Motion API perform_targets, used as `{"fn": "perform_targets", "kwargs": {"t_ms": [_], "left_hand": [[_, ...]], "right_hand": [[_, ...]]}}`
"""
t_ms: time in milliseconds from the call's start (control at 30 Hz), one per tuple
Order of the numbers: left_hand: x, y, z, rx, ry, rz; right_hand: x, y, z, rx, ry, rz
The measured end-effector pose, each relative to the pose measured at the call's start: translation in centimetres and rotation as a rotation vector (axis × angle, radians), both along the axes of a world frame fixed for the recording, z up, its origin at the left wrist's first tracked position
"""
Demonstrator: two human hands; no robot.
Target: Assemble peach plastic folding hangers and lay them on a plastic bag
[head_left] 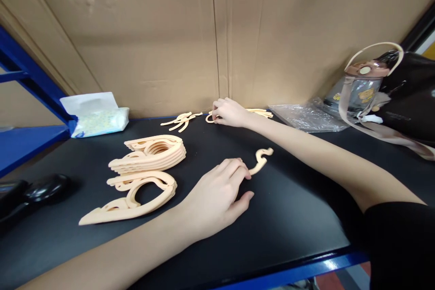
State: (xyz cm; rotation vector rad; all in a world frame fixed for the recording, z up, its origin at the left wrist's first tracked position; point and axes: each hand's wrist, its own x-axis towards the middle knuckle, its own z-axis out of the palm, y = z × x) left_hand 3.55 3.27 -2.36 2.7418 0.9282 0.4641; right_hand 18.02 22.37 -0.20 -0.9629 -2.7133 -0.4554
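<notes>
Here at the black table with a blue front edge [288,226], the person's left hand [226,192] is low and central, palm down, fingers bent over the near end of a cream, S-curved hook piece [261,161], thumb standing apart; whether those fingers grip it or just rest on it, I cannot tell, as the hand hides the contact. The hook's curl points away to the right, out on the bare tabletop. Farther back, the right hand [227,111] reaches across to the rear of the table, fingertips curled down at a slim, rounded cream piece [207,118], and again the grip itself is too small to call. Just left of it lies a loose tangle of slender cream pieces [183,120], with more thin cream strips [261,112] behind the right wrist. Over on the left, two piles of flat cream hangers with looped frames: a taller rear stack [152,164] and, just in front, a lower stack [136,211], near the left forearm. Out right, a crumpled clear plastic bag [306,117] lies near a grey see-through bottle with a brown lid [365,88], and brown cardboard [152,36] rises behind it all
</notes>
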Motion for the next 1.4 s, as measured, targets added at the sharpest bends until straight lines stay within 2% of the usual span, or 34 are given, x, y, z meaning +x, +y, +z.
{"fn": "perform_targets", "kwargs": {"t_ms": [233, 367, 433, 567, 633, 700, 767, 800, 833, 900, 967, 1033, 1167, 1400], "left_hand": [[0.3, -0.2, 0.4, 0.031, -0.033, -0.156], [0.4, -0.3, 0.6, -0.023, -0.050, -0.162], [0.4, -0.3, 0.6, -0.023, -0.054, -0.144], [0.3, -0.2, 0.2, 0.105, -0.075, -0.087], [0.3, -0.3, 0.1, 0.153, -0.086, -0.067], [0.4, -0.4, 0.0, 0.175, -0.098, -0.073], [0.4, -0.5, 0.0, 0.185, -0.108, -0.093], [0.5, -0.6, 0.0, 0.184, -0.111, -0.098], [0.4, -0.6, 0.0, 0.177, -0.106, -0.101], [0.4, -0.5, 0.1, 0.148, -0.074, -0.094], [0.2, -0.4, 0.1, 0.106, -0.027, -0.086], [0.0, -0.3, 0.1, 0.080, 0.006, -0.073], [-0.2, -0.2, 0.3, 0.117, 0.026, -0.085], [-0.2, -0.4, 0.4, 0.099, 0.036, -0.167]], "right_hand": [[-0.3, -1.1, 0.4, 0.106, -0.098, 0.054], [0.8, -3.8, 1.2, 0.111, -0.081, 0.078], [1.8, -6.1, 1.3, 0.046, -0.023, 0.131], [3.8, -11.6, 1.0, -0.117, 0.039, 0.215], [4.8, -13.8, 0.9, -0.223, 0.069, 0.209], [5.9, -14.9, 1.1, -0.411, 0.159, 0.217], [7.1, -14.8, 1.4, -0.617, 0.277, 0.230], [7.7, -14.3, 1.6, -0.669, 0.335, 0.216], [8.4, -13.4, 1.7, -0.658, 0.375, 0.178], [9.7, -11.2, 1.7, -0.466, 0.376, 0.028], [10.7, -8.7, 1.3, -0.231, 0.241, -0.146], [11.4, -6.6, 0.7, -0.115, 0.094, -0.272], [11.6, -4.8, -0.4, -0.113, 0.029, -0.288], [11.8, -5.8, -0.4, -0.147, 0.086, -0.302]]}}
